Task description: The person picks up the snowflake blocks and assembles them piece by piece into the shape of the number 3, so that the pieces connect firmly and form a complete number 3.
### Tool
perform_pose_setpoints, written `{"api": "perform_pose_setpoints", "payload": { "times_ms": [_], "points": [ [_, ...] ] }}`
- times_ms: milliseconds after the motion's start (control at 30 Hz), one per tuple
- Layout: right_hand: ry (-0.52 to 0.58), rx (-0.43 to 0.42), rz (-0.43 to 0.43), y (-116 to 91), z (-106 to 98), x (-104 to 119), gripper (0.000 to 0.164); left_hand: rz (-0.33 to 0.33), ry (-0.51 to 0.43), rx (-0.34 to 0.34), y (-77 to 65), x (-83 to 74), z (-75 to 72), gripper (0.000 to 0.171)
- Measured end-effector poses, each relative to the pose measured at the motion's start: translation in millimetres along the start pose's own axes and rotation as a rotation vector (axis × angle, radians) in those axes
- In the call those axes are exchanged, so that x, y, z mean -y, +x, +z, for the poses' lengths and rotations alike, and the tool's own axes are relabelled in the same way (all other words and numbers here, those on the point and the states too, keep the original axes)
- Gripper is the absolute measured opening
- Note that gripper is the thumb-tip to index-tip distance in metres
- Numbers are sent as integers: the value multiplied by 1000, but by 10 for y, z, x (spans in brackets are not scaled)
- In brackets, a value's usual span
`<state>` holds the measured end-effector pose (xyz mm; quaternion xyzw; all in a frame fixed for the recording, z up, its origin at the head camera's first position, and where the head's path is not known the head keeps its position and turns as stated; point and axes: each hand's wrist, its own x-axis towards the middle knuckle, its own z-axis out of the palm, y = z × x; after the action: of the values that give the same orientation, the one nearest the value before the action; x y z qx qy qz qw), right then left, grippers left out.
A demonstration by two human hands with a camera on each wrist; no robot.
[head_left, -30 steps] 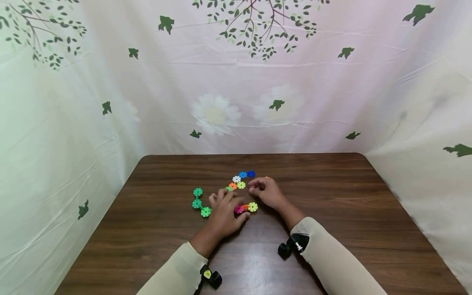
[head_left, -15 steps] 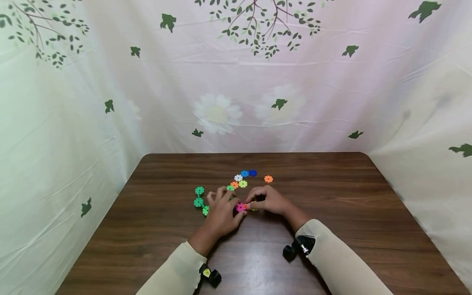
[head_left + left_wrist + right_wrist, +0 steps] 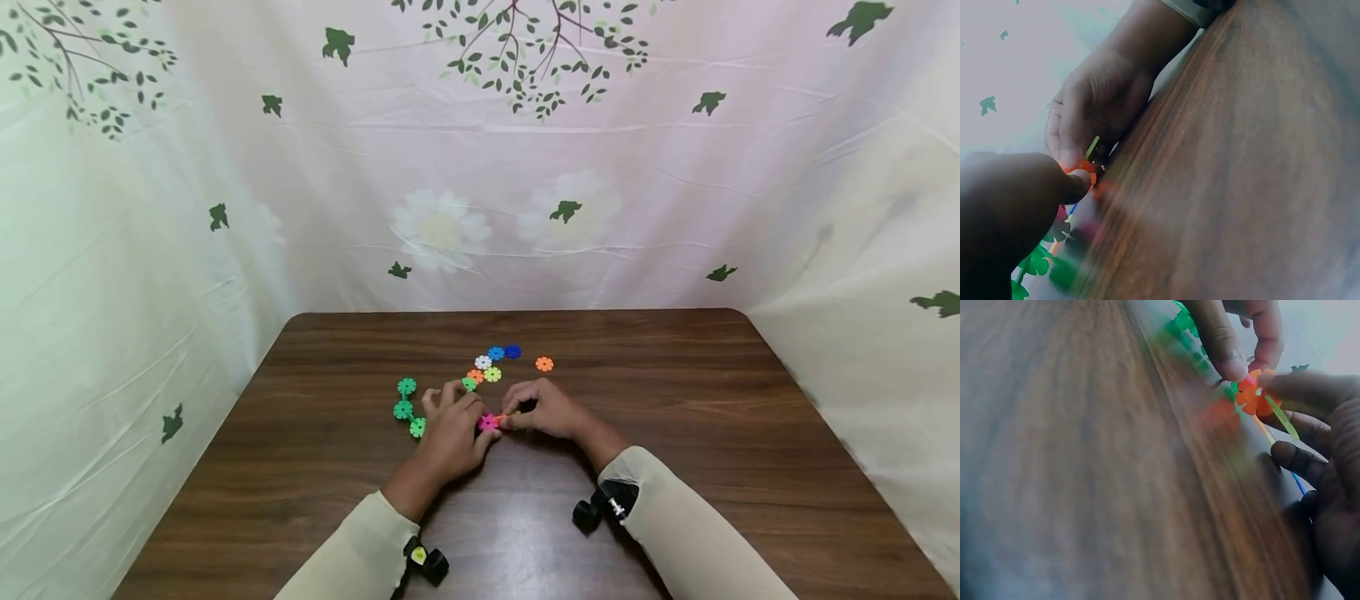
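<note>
The left hand (image 3: 450,422) pinches the pink disc (image 3: 488,422); beside it, the right hand (image 3: 552,410) grips an orange disc (image 3: 1247,400). Joint-fitting seems underway, calling next for steady pressing.

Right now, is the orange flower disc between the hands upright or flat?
Roughly upright: the right wrist's low view shows the orange flower disc face-on.

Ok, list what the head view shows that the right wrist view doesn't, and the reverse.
Only the head view: two beige sleeves, black wrist-worn cameras and the printed leafy branches on the pale cloth backdrop.

Only the right wrist view: the flat face of the held orange flower-shaped plastic disc, a mere sliver in the head view.

Both: the left hand, the right hand, some green flower-shaped plastic discs, the brown wood-grain table and that backdrop.
</note>
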<state>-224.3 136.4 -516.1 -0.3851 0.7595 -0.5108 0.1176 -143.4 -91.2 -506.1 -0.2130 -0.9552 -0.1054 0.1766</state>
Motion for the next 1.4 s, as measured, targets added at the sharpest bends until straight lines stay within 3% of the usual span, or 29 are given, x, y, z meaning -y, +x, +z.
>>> {"api": "perform_pose_setpoints", "payload": {
  "times_ms": [167,300,433,700,1267,1400],
  "points": [
    [26,-139,80,35,-13,22,16,37,-47,-32,-7,-10,2,39],
    [-43,-287,185,143,-18,5,15,64,-63,-77,-16,-23,14,43],
    [-111,-349,247,279,-29,-44,15,84,-79,-115,-18,-29,29,41],
    [-202,-361,263,439,-18,-115,18,115,-139,-131,-21,-37,46,37],
    [-337,-328,233,436,-25,-144,8,133,-151,-177,-1,-64,74,32],
    [-332,-347,234,450,-19,-134,20,127,-148,-168,15,-85,65,34]
  ]
}}
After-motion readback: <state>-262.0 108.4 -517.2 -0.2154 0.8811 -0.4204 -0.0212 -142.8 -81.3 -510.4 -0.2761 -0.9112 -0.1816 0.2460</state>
